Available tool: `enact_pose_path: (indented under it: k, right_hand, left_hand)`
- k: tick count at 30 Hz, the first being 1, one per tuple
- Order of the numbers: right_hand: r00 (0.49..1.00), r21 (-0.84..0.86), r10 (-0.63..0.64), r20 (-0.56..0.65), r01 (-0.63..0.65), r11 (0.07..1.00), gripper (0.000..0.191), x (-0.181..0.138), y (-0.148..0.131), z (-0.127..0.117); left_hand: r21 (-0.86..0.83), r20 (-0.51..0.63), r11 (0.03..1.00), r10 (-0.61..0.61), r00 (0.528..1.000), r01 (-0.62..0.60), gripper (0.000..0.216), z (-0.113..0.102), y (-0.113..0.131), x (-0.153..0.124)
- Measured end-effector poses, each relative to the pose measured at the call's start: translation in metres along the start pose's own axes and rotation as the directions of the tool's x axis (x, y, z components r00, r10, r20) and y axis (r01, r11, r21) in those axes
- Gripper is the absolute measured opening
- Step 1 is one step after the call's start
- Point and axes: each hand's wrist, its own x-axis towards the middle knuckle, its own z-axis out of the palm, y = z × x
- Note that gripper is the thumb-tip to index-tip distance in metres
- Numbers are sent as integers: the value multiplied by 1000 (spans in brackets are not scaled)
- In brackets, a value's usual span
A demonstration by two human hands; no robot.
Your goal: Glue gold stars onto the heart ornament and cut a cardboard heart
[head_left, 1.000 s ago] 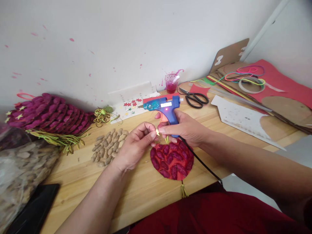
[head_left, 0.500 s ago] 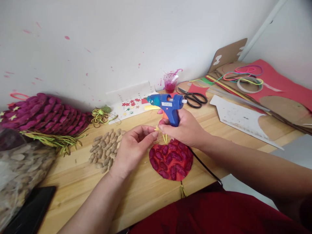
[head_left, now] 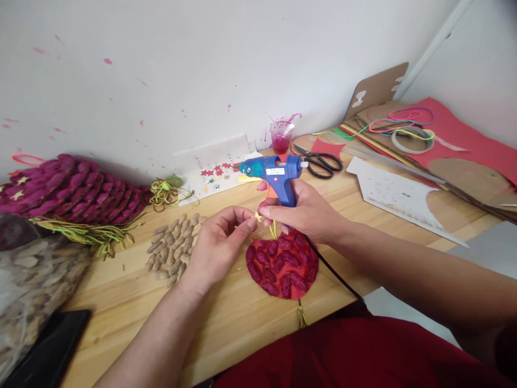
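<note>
On the wooden table, the red disc of painted shells lies below the hands, the right hand has turned the blue glue gun slightly while gripping it, and the left hand still pinches the small yellow star.

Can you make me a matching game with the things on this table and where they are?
Things:
1. glue gun
2. scissors
3. peanuts
4. red disc

Places:
a. piled left of the left hand
b. flat on the table under both hands
c. held in the right hand
d. lying beside the pink cup

Pairs: 1-c, 2-d, 3-a, 4-b
</note>
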Motion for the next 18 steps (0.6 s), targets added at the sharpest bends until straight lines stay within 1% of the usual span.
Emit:
enact_pose_path:
  k: [6,12,18]
  right_hand:
    - [999,33,10,41,-12,999,40,0,3,-1]
    - [999,42,12,44,-14,999,38,1,3,-1]
    - [999,15,7,46,-8,1000,38,1,3,-1]
  left_hand:
    - [28,47,1000,2,999,-4,19,0,1,0]
    - [22,51,1000,6,999,-8,19,2,1,0]
    - [20,45,1000,5,999,-6,19,2,2,-1]
